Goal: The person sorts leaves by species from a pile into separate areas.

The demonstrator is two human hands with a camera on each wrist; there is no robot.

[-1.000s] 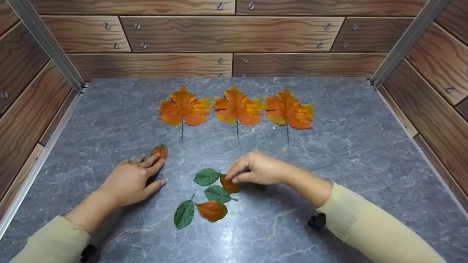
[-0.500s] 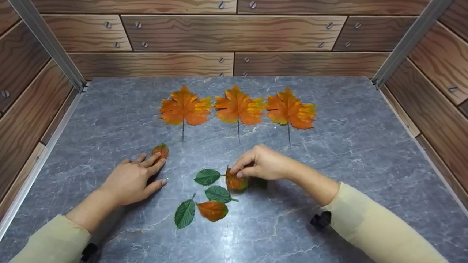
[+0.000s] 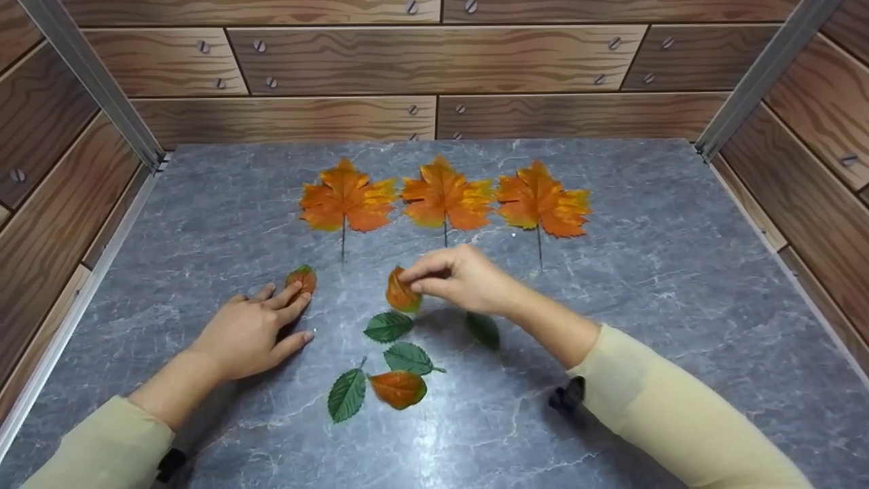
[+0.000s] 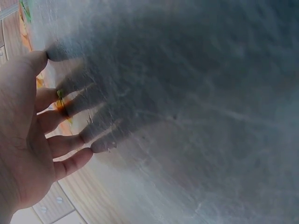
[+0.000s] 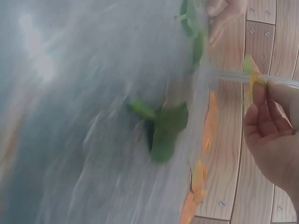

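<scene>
My left hand [image 3: 248, 333] lies on the table with fingers extended, two fingertips touching a small orange-green leaf [image 3: 304, 276]. In the left wrist view, that leaf [image 4: 61, 105] shows between the spread fingers. Thumb and fingers of my right hand [image 3: 468, 280] pinch another orange-green leaf [image 3: 400, 295], raised over the table's middle. The right wrist view shows the held leaf [image 5: 251, 65] sticking out past the fingertips. Just in front of it lies a green leaf [image 3: 388, 327]; another green leaf [image 3: 483, 330] sits below the right wrist.
Three orange maple leaves, left [image 3: 345, 200], middle [image 3: 445, 197] and right [image 3: 541, 204], lie in a row at the back, stems toward me. Nearer are two green leaves, one [image 3: 409, 358] above the other [image 3: 347, 395], and an orange leaf [image 3: 399, 389]. Wood-patterned walls [image 3: 434, 61] enclose the grey table [image 3: 204, 204].
My right hand has lifted the orange-green leaf from among the green ones and carried it away from me and to the left. The left hand stays on its leaf.
</scene>
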